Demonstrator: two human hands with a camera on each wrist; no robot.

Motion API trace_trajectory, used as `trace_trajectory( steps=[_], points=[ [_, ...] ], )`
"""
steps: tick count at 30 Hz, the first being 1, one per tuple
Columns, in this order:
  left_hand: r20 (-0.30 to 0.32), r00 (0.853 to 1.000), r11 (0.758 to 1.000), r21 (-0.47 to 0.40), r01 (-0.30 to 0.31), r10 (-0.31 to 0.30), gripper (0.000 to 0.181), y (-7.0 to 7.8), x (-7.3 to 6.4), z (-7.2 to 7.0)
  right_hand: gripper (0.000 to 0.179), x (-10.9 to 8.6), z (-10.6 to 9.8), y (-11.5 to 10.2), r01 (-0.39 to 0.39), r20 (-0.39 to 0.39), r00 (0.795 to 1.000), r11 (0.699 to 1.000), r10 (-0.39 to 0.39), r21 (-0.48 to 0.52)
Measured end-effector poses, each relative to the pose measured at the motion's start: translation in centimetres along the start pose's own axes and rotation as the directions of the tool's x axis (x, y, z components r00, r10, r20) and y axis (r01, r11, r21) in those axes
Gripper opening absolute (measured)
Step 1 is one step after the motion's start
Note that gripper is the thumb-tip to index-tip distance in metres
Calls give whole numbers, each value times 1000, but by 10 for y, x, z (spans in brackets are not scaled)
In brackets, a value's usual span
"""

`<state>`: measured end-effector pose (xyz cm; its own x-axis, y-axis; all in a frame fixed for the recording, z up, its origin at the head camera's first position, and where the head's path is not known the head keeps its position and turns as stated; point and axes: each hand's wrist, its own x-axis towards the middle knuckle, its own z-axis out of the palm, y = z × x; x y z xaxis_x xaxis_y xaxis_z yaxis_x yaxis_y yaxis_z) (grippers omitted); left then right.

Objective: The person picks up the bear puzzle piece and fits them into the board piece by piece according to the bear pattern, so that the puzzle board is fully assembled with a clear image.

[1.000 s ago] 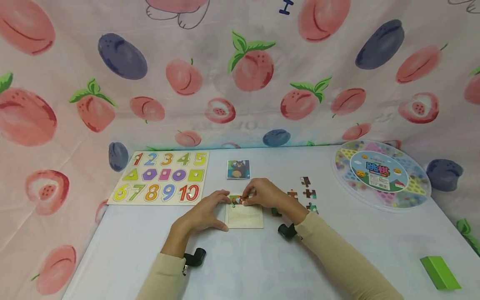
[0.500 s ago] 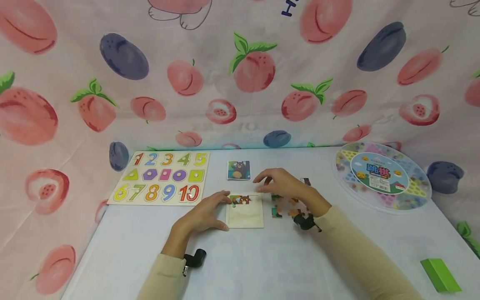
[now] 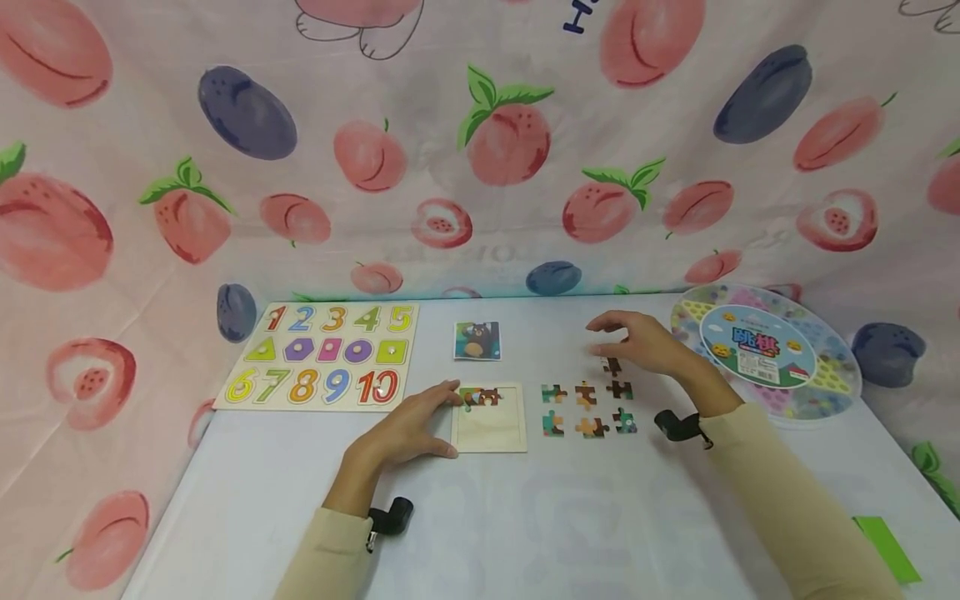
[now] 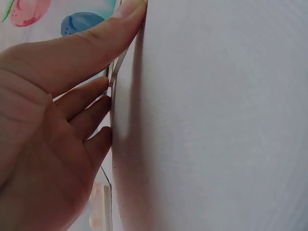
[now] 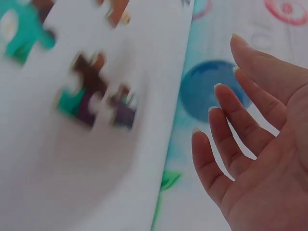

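A shallow wooden puzzle tray (image 3: pixel 489 435) lies mid-table, with joined bear-picture jigsaw pieces (image 3: pixel 482 398) along its top left. My left hand (image 3: pixel 405 427) rests against the tray's left side, index finger at the upper corner and thumb at the lower one. Its fingers look extended in the left wrist view, where little of the tray shows. My right hand (image 3: pixel 637 342) hovers over the far end of the loose jigsaw pieces (image 3: pixel 586 394), fingers spread and holding nothing. Below it lies a dark brown jigsaw piece (image 3: pixel 611 367), partly covered. The right wrist view shows blurred jigsaw pieces (image 5: pixel 86 96) apart from the fingers.
Behind the tray lies a bear picture card (image 3: pixel 477 340). A number-and-shape board (image 3: pixel 321 357) occupies the back left, a round game box (image 3: pixel 765 350) the back right. A green block (image 3: pixel 887 550) sits front right, partly behind the sleeve. A fruit-print curtain (image 3: pixel 480 192) stands behind the table.
My right hand has let go of the piece in the tray and moved right, over the loose pieces, uncovering several of them. The left hand stays at the tray.
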<state>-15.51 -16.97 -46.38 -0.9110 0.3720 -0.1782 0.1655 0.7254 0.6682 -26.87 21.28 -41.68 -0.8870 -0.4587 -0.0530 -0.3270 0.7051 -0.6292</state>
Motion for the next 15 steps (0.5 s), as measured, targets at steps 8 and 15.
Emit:
trace_trajectory(
  steps=[8, 15],
  points=[
    [12, 999, 1000, 2, -30, 30, 71, -1, 1, -2, 44, -10, 1, 27, -69, 14, 998, 997, 69, 31],
    [15, 999, 999, 2, -39, 39, 72, -1, 1, -2, 41, -9, 12, 42, -108, 34, 994, 994, 107, 29]
  ],
)
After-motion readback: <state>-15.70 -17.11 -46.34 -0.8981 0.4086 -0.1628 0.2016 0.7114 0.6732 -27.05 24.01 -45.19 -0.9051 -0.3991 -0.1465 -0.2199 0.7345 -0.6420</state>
